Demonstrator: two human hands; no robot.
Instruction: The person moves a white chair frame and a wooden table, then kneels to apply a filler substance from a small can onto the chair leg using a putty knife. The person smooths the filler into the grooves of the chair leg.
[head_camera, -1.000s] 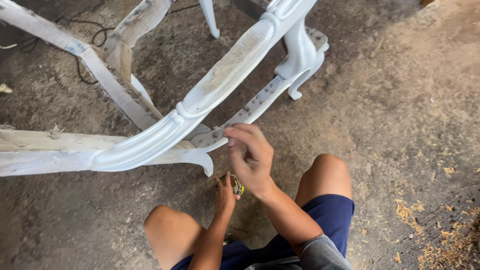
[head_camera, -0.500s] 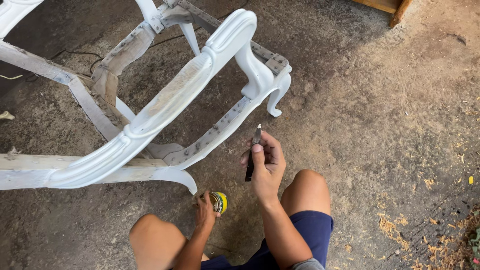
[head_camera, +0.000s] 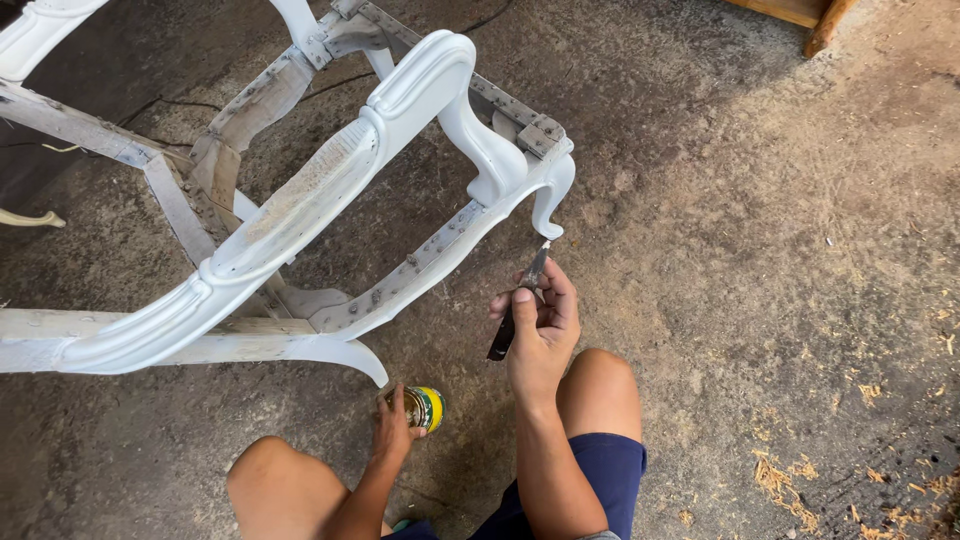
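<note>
Below the frame (head_camera: 300, 200), right hand (head_camera: 540, 330) angles putty knife (head_camera: 520, 300) up-right, probably.

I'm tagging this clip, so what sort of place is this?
Probably a furniture workshop: a bare white chair frame lies on a dusty floor with wood shavings, and the right hand holds a small blade.

The right hand (head_camera: 540, 335) has lifted the small knife (head_camera: 520, 300) off the chair frame (head_camera: 400, 110).

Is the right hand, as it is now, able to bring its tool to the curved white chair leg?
Probably yes: the right hand holds the tool just below the leg, with nothing between.
</note>
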